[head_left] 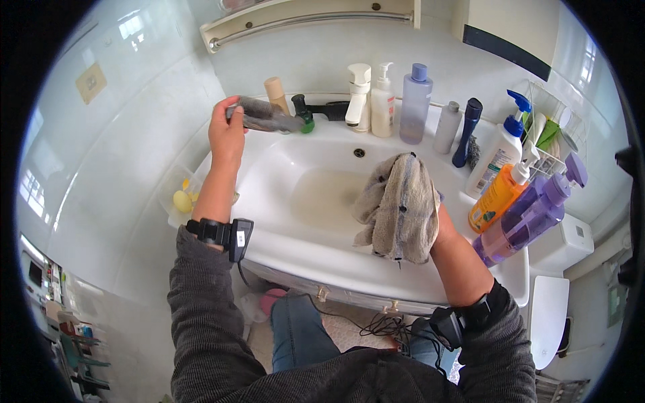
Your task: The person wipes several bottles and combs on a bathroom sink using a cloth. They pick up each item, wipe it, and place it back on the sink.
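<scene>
At the far left of the white washbasin [262, 232], my left hand [227, 134] is raised and closed on a dark grey oblong thing [269, 115]. Motion smears it, so its kind is unclear. It is in front of a beige-capped bottle [276, 94], and its right end is by a small green bottle [303, 114]. A crumpled grey-brown cloth [402, 208] with dark spots hangs over the right part of the basin. My right hand [442, 218] grips it from the right side, with most fingers hidden behind the fabric. Cloudy shallow water [322, 201] lies in the basin.
A white tap [359, 101] rises at the back. Along the right rim stand a white pump bottle [383, 104], a pale blue bottle [416, 107], an orange pump bottle [498, 196] and a purple one [524, 218]. Black cables [386, 326] hang below; a toilet [549, 316] is at right.
</scene>
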Tool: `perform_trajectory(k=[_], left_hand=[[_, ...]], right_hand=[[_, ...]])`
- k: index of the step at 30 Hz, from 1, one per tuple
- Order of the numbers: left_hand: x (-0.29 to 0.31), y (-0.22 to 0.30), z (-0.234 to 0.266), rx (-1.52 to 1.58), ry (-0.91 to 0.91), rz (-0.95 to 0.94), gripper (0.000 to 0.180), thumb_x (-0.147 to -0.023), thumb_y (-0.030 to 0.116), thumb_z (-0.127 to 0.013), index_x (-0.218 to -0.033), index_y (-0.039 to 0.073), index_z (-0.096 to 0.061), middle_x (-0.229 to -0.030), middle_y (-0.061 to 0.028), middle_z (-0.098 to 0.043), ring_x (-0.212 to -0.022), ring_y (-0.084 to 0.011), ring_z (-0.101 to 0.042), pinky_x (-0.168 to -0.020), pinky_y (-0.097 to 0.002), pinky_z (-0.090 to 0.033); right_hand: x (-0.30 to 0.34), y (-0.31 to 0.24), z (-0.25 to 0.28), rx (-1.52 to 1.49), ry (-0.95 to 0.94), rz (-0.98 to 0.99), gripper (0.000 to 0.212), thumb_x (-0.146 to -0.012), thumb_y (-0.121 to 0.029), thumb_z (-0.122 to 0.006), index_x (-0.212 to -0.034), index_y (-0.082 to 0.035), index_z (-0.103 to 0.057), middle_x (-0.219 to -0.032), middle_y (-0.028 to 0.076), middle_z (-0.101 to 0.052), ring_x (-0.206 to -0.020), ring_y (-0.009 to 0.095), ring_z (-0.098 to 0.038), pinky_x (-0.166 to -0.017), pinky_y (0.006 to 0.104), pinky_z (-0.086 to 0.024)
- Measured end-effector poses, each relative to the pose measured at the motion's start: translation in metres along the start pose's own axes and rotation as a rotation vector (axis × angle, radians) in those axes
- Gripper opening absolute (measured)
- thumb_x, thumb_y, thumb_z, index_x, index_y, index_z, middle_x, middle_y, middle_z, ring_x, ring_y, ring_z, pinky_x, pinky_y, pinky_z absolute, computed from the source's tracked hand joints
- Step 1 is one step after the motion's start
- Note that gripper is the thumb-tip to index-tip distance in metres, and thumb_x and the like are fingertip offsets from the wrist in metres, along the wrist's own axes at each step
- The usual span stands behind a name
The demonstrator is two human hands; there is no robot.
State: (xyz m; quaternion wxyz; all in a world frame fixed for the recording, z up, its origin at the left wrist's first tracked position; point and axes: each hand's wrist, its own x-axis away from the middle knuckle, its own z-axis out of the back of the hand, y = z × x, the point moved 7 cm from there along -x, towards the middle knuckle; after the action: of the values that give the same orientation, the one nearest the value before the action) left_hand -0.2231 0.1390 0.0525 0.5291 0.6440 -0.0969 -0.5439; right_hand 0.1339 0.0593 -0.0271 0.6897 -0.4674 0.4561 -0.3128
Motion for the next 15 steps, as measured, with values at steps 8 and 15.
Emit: perform_trajectory(k=[8, 15], left_hand=[[0.080, 0.090, -0.102, 0.348, -0.683, 0.123, 0.026, -0.091, 0.014, -0.064, -0.114, 0.007, -0.057, -0.082, 0.0007, -0.061, -0.074, -0.0056, -0.053, -0.062, -0.0214, -0.042], [0.137, 0.135, -0.152, 0.401, -0.861, 0.053, 0.020, -0.096, 0.016, -0.058, -0.113, 0.006, -0.053, -0.081, 0.0032, -0.057, -0.071, -0.0037, -0.049, -0.063, -0.0191, -0.041]], right_hand=[[-0.014, 0.014, -0.003, -0.292, -0.048, -0.040, 0.041, -0.094, -0.015, -0.056, -0.132, -0.004, -0.047, -0.119, 0.016, -0.059, -0.101, 0.027, -0.062, -0.088, 0.0423, -0.054], [-0.002, -0.026, 0.012, 0.137, 0.188, 0.048, 0.038, -0.089, -0.013, -0.063, -0.125, -0.006, -0.054, -0.118, 0.009, -0.061, -0.102, 0.017, -0.060, -0.090, 0.0322, -0.050]])
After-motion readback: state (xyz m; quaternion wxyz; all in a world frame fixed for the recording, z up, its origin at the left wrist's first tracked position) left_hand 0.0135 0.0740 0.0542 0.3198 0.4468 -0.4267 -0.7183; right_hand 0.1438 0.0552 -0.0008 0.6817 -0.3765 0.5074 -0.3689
